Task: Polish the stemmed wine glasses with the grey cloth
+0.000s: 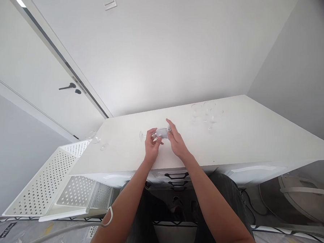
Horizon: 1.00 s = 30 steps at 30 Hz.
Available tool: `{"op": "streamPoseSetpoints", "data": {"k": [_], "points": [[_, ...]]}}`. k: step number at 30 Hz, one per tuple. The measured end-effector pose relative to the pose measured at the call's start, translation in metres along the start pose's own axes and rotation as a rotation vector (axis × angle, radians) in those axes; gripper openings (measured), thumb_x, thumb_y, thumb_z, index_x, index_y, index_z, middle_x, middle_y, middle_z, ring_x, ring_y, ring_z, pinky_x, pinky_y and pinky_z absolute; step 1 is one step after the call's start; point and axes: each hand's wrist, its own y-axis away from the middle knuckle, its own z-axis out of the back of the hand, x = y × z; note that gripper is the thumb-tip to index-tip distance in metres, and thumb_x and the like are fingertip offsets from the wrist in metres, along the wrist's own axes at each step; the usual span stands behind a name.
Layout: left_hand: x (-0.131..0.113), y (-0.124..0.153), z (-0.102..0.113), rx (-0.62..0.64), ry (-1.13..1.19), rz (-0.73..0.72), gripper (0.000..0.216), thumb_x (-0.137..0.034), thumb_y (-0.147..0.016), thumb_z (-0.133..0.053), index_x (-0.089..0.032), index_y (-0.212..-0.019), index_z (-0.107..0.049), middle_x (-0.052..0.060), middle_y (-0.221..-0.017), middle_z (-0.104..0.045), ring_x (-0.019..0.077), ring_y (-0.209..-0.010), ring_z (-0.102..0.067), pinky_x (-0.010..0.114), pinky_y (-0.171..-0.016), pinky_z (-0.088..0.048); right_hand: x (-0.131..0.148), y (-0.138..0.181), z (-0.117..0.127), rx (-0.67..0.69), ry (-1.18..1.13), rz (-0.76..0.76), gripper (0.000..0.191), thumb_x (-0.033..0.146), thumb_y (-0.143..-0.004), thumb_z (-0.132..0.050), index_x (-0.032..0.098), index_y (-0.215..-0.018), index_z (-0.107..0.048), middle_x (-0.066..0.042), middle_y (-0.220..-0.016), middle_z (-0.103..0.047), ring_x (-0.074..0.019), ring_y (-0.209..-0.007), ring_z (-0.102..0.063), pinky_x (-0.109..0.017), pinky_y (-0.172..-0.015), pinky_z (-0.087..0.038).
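Observation:
A clear wine glass (pixel 161 132) lies sideways in the air between my hands, its foot toward the left and its mouth toward the right. My left hand (pixel 151 144) is closed around the lower bowl and stem. At the mouth, my right hand (pixel 178 143) has its thumb and fingers about the rim. Something pale grey shows inside the bowl, perhaps a cloth, and a bit of white appears by the right fingers; I cannot tell what it is. Both hands are above the white cabinet top (pixel 128 148).
Several clear stemmed glasses (pixel 205 114) stand at the back right of the top. Another glass (pixel 96 140) is near its left end, by a white perforated rack (pixel 47 180). Black drawer handles (pixel 178 176) face me. A white cable (pixel 106 223) curves near my left forearm.

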Motion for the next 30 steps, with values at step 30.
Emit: {"op": "streamPoseSetpoints", "data": {"k": [30], "points": [[0.017, -0.006, 0.001, 0.147, -0.242, 0.046, 0.038, -0.053, -0.096, -0.06, -0.023, -0.118, -0.05, 0.005, -0.101, -0.062, 0.0156, -0.078, -0.065, 0.028, -0.063, -0.052, -0.01, -0.007, 0.015, 0.102, -0.099, -0.173, 0.032, 0.053, -0.1, -0.046, 0.03, -0.118, -0.059, -0.001, -0.095, -0.059, -0.0172, -0.081, -0.052, -0.03, -0.073, -0.044]]}}
